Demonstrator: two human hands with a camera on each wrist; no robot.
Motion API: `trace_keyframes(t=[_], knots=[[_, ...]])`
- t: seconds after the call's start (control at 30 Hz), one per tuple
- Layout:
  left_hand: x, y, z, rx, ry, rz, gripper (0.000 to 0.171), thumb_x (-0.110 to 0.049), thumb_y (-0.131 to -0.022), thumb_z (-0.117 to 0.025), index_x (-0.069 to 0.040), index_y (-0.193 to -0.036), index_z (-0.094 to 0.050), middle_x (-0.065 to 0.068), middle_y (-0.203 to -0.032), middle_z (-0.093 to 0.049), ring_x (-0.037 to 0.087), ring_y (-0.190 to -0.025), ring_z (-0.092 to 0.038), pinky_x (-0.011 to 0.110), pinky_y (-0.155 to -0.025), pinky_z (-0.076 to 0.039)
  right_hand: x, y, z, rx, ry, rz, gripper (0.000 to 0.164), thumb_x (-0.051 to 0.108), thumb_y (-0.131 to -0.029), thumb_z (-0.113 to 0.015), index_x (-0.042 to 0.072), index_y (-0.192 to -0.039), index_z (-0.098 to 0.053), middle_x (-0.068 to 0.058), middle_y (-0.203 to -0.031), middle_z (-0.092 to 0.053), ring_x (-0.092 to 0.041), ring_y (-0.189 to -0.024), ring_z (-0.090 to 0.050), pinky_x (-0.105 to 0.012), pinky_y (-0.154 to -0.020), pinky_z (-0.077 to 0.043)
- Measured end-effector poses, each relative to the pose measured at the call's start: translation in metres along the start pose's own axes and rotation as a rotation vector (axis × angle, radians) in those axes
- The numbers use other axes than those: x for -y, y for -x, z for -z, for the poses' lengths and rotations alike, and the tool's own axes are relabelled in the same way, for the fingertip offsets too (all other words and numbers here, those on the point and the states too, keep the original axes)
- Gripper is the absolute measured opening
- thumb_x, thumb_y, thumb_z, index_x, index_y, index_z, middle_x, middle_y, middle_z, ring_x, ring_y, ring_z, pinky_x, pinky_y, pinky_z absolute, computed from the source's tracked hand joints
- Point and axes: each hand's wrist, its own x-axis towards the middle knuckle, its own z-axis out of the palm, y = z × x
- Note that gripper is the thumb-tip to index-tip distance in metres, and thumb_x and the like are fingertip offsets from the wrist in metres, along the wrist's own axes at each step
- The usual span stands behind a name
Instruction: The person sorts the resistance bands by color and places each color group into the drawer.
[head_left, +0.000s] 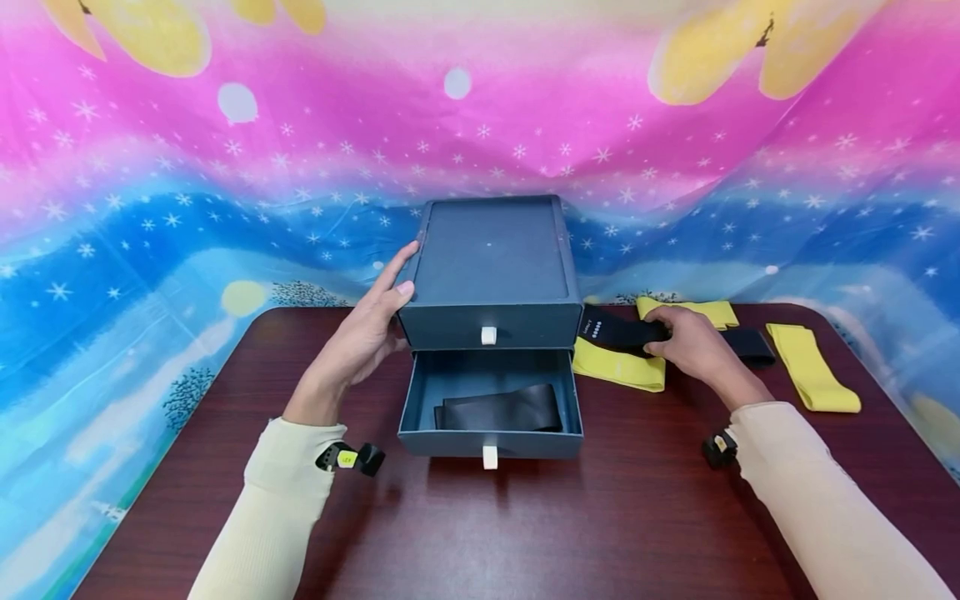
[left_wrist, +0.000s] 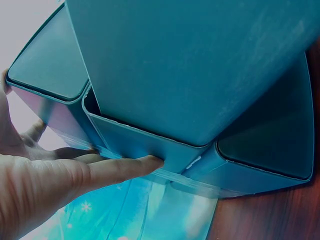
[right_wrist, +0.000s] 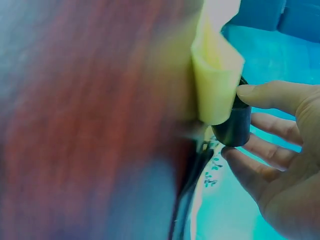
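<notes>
A dark grey drawer unit (head_left: 491, 250) stands at the back of the table, its second drawer (head_left: 487, 444) pulled out toward me. Inside that drawer lies a folded black exercise band (head_left: 498, 408). My left hand (head_left: 363, 333) rests against the unit's left side, fingers extended; in the left wrist view its thumb (left_wrist: 125, 169) lies along the casing. To the right of the unit, my right hand (head_left: 697, 346) pinches the end of a black exercise band with white print (head_left: 618, 329) between thumb and fingers. A yellow band (head_left: 618, 365) lies partly under it.
Another yellow band (head_left: 716, 313) lies behind the right hand, and a black band (head_left: 748, 347) beside its wrist. Farther right is a third yellow band (head_left: 813, 367). A patterned cloth (head_left: 480, 125) hangs behind the dark wooden table (head_left: 525, 525).
</notes>
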Motion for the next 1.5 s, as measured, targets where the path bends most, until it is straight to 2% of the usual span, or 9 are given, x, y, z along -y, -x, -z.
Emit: trace_keyframes(t=[0.1,0.27,0.47,0.77,1.0,1.23,1.33,1.43,1.5], knots=[[-0.001,0.001,-0.001,-0.001,0.002,0.002,0.057,-0.04,-0.112,-0.041,-0.054,-0.163,-0.018,0.006,-0.168,-0.021,0.04,-0.143,-0.042,0.07,-0.106,-0.041,0.004,0.001,0.005,-0.02,-0.031,-0.002,0.048,0.011,-0.1,-0.069,-0.005,-0.143,-0.055,-0.036,-0.145,-0.05,-0.053,-0.125,-0.054,-0.057,-0.089,-0.054],[0.0,0.0,-0.001,0.0,0.0,0.001,0.057,-0.04,-0.112,-0.041,-0.054,-0.163,-0.018,0.006,-0.169,-0.021,0.04,-0.143,-0.042,0.069,-0.106,-0.042,0.013,0.004,0.011,-0.048,-0.072,-0.015,0.047,0.015,-0.102,-0.067,-0.001,-0.145,-0.056,-0.034,-0.16,-0.037,-0.054,-0.137,-0.047,-0.062,-0.097,-0.052],[0.0,0.0,-0.001,0.001,0.011,0.002,0.056,-0.039,-0.113,-0.041,-0.055,-0.162,-0.019,0.006,-0.169,-0.021,0.04,-0.143,-0.042,0.07,-0.106,-0.041,0.025,0.009,0.02,-0.118,-0.071,0.039,0.045,0.017,-0.102,-0.068,0.0,-0.143,-0.059,-0.032,-0.156,-0.043,-0.054,-0.135,-0.049,-0.066,-0.098,-0.049],[0.0,0.0,0.0,0.003,0.016,-0.005,0.056,-0.04,-0.113,-0.041,-0.054,-0.162,-0.019,0.008,-0.167,-0.023,0.04,-0.142,-0.044,0.071,-0.107,-0.04,0.048,0.018,0.036,-0.203,-0.098,0.109,0.043,0.018,-0.101,-0.071,0.002,-0.14,-0.062,-0.026,-0.152,-0.049,-0.054,-0.127,-0.057,-0.065,-0.097,-0.052],[0.002,0.0,0.0,0.011,0.012,-0.012,0.058,-0.038,-0.113,-0.04,-0.052,-0.164,-0.017,0.01,-0.168,-0.023,0.04,-0.139,-0.046,0.07,-0.107,-0.039,0.063,0.033,0.048,-0.249,-0.124,0.145,0.041,0.011,-0.099,-0.072,0.002,-0.138,-0.064,-0.02,-0.15,-0.052,-0.047,-0.133,-0.054,-0.062,-0.102,-0.051],[0.002,0.001,0.0,0.012,0.009,-0.016,0.057,-0.038,-0.113,-0.039,-0.052,-0.164,-0.016,0.012,-0.165,-0.026,0.037,-0.135,-0.049,0.069,-0.107,-0.04,0.074,0.049,0.057,-0.284,-0.14,0.18,0.039,0.011,-0.098,-0.074,0.003,-0.136,-0.066,-0.016,-0.147,-0.055,-0.042,-0.132,-0.056,-0.059,-0.103,-0.05],[0.001,0.001,-0.001,0.009,0.01,-0.016,0.058,-0.039,-0.113,-0.04,-0.052,-0.164,-0.017,0.012,-0.165,-0.026,0.037,-0.137,-0.048,0.071,-0.107,-0.039,0.078,0.056,0.061,-0.303,-0.144,0.208,0.038,0.011,-0.097,-0.075,0.003,-0.134,-0.068,-0.014,-0.145,-0.056,-0.04,-0.131,-0.057,-0.05,-0.102,-0.05],[0.001,0.001,-0.001,0.01,0.007,-0.02,0.058,-0.039,-0.113,-0.04,-0.052,-0.164,-0.016,0.011,-0.166,-0.025,0.038,-0.139,-0.045,0.072,-0.107,-0.039,0.082,0.063,0.064,-0.326,-0.158,0.237,0.036,0.01,-0.096,-0.077,0.004,-0.131,-0.07,-0.013,-0.143,-0.058,-0.034,-0.126,-0.06,-0.023,-0.097,-0.053],[0.002,0.001,-0.001,0.009,0.008,-0.02,0.058,-0.039,-0.112,-0.04,-0.053,-0.163,-0.017,0.01,-0.166,-0.025,0.038,-0.14,-0.045,0.072,-0.107,-0.039,0.084,0.068,0.066,-0.349,-0.172,0.254,0.035,0.008,-0.094,-0.078,0.006,-0.129,-0.072,-0.011,-0.141,-0.059,-0.021,-0.122,-0.062,-0.006,-0.091,-0.048]])
